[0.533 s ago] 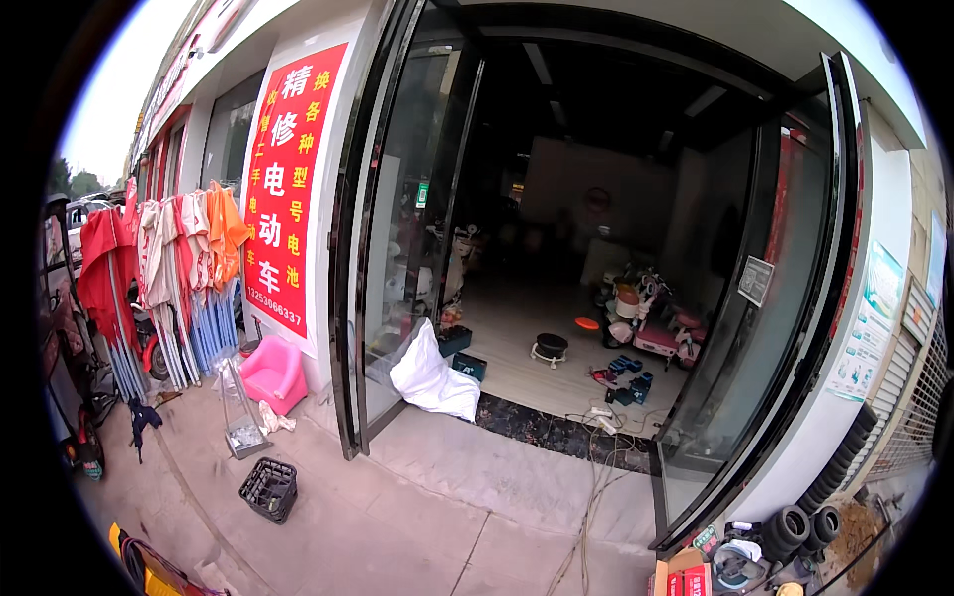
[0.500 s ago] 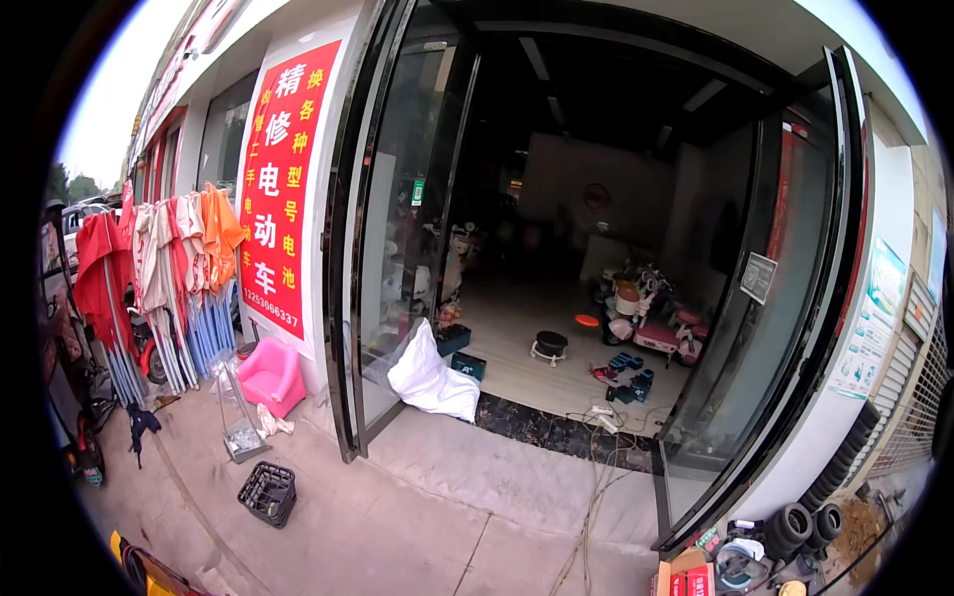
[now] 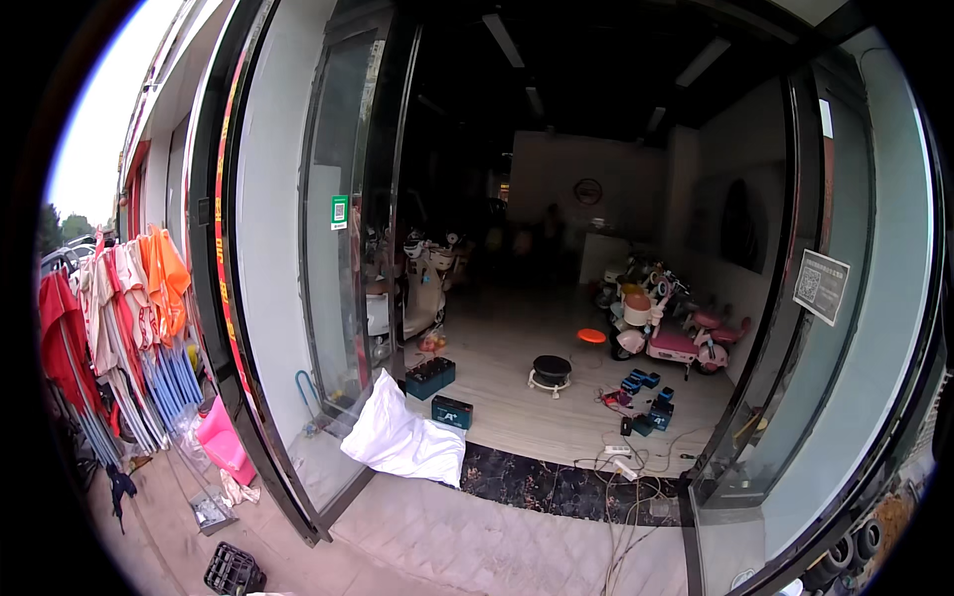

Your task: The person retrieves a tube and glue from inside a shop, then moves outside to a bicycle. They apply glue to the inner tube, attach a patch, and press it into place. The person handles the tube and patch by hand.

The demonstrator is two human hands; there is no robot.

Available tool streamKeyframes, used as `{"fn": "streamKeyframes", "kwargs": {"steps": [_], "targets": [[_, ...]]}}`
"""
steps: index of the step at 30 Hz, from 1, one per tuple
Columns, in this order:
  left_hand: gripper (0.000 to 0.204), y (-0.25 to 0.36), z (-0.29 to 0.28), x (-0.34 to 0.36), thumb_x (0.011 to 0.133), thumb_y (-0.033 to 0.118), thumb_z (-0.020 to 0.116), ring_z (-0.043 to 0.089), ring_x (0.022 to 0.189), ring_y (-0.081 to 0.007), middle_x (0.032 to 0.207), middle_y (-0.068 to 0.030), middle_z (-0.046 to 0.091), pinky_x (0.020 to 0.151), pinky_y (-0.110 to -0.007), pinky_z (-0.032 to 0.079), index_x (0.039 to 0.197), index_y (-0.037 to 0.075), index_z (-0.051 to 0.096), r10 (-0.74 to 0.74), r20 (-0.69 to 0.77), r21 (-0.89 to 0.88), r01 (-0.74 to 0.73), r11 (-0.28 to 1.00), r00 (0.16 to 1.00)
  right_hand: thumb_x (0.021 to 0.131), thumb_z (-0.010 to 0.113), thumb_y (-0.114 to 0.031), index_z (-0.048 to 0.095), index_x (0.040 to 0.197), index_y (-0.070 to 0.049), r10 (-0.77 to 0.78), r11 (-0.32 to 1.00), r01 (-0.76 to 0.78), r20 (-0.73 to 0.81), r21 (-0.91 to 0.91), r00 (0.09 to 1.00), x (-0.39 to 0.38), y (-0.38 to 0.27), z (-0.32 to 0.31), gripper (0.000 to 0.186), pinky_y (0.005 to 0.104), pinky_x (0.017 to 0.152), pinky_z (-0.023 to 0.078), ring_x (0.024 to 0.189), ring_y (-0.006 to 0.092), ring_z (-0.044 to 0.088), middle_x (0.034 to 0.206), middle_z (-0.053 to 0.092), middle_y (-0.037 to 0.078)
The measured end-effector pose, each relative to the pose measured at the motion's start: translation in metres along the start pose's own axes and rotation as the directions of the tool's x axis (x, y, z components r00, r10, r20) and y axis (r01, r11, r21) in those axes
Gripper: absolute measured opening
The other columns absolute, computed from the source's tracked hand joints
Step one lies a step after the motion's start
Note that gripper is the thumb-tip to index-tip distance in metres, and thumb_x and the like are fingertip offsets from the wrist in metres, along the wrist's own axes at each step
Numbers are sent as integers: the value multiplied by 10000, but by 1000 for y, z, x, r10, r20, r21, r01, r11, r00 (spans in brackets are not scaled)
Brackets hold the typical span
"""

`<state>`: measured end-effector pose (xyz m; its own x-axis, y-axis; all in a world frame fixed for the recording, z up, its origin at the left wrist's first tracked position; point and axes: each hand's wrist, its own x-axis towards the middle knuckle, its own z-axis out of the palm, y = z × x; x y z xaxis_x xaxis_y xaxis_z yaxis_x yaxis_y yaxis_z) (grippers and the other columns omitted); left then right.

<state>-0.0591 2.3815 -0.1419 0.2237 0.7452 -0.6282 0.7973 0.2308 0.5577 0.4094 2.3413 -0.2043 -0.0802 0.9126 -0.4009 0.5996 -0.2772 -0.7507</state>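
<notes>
Neither of my hands shows in the head view. Ahead of me is an open shop doorway, with a white sack (image 3: 402,432) slumped against the left door at the threshold. Just behind it, dark green batteries (image 3: 452,412) stand on the pale floor. A low round stool (image 3: 550,373) with a black seat is near the middle of the room. To its right lie several small blue-and-black blocks (image 3: 651,402) among wires, and a white power strip (image 3: 623,469) rests near the sill.
Glass doors (image 3: 348,248) frame both sides. Cables (image 3: 628,526) run over the dark stone sill (image 3: 556,487) and outside. Inside are a pink scooter (image 3: 686,343) and an orange disc (image 3: 591,336). Outside left are a black crate (image 3: 232,571), dustpan (image 3: 211,512), pink chair (image 3: 225,442) and folded canopies (image 3: 164,283).
My view has moved closer to the doorway, which now fills more of the picture. The crate and pink chair have shifted toward the lower left, and the yellow object at the bottom left has left view.
</notes>
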Motion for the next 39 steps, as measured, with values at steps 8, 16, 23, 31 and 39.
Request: {"fn": "streamKeyframes", "kwargs": {"steps": [8, 16, 23, 31, 39], "targets": [[388, 55, -82, 149, 991, 340, 481, 631, 1108, -244, 1108, -132, 703, 1019, -360, 438, 1115, 46, 702, -172, 58, -164, 180, 970, 983, 924, 657, -259, 629, 1174, -68, -377, 926, 377, 91, 22, 922, 299, -147, -123, 316, 363, 785, 534, 834, 243, 661, 1027, 697, 129], [383, 179, -265, 394, 1000, 329, 473, 628, 1112, -239, 1107, -129, 703, 1024, -358, 434, 1118, 45, 701, -121, 90, -100, 129, 987, 989, 930, 651, -258, 622, 1193, -71, -116, 993, 117, 99, 1, 988, 508, -154, -254, 325, 363, 784, 534, 837, 245, 662, 1037, 696, 129], [379, 381, -461, 576, 1008, 321, 465, 626, 1116, -234, 1107, -126, 703, 1027, -356, 429, 1121, 45, 699, 174, 27, 17, -174, 985, 984, 934, 645, -257, 616, 1210, -74, 136, 988, -132, -48, 80, 990, 607, -165, -385, 333, 363, 784, 535, 839, 247, 663, 1045, 695, 129], [375, 515, -532, 697, 1017, 310, 456, 623, 1120, -229, 1106, -123, 702, 1032, -354, 425, 1124, 44, 697, 195, 74, -19, -194, 981, 978, 939, 639, -256, 609, 1230, -78, 157, 984, -154, -32, 93, 987, 755, -182, -516, 342, 364, 783, 535, 841, 250, 664, 1055, 693, 129], [371, 554, -559, 746, 1026, 300, 447, 620, 1125, -224, 1105, -120, 702, 1036, -351, 420, 1127, 44, 696, -10, 113, -152, 27, 988, 994, 945, 632, -255, 602, 1249, -81, -105, 994, 107, 75, -27, 992, 929, -266, -656, 352, 364, 782, 535, 844, 252, 665, 1065, 692, 129]]}}
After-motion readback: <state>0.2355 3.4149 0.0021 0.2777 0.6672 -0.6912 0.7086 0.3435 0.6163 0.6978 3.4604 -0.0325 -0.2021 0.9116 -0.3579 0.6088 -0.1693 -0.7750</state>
